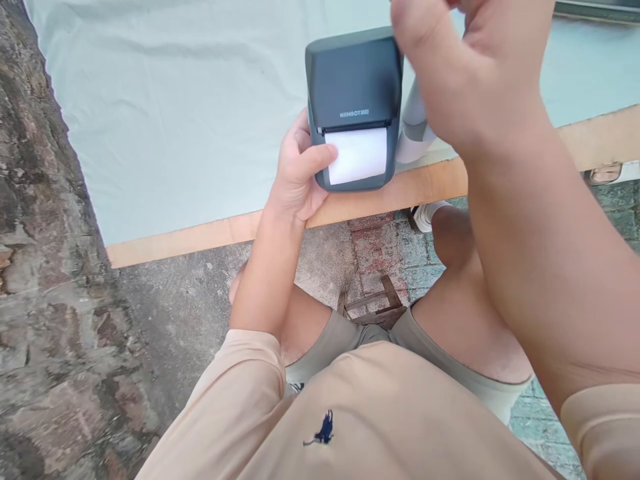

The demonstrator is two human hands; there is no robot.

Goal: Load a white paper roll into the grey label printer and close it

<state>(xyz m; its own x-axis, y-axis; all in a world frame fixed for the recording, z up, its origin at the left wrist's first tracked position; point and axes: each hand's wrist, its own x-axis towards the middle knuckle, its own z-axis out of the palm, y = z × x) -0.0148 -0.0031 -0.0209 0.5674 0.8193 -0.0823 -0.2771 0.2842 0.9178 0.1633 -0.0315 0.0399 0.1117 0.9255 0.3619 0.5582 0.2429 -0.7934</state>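
Observation:
My left hand (300, 163) grips a dark label printer (355, 80) marked NIIMBOT, holding it over the table's front edge. Its thumb presses on the left side of a white label (361, 157) that sticks out of the printer's slot. Close to the printer's upper right corner is my right hand (470, 67), raised, with the fingers curled in. The top of the picture cuts off its fingertips, so what they hold, if anything, is hidden. A grey and white object (415, 130) lies partly behind the printer and my right hand; its kind does not show.
A pale cloth (175, 120) covers the table, whose bare wooden edge (200, 233) faces me. Rough stone wall (60, 300) runs along the left. A dark-edged object (600, 10) lies at the far right. Below are a wooden stool (375, 303) and paving.

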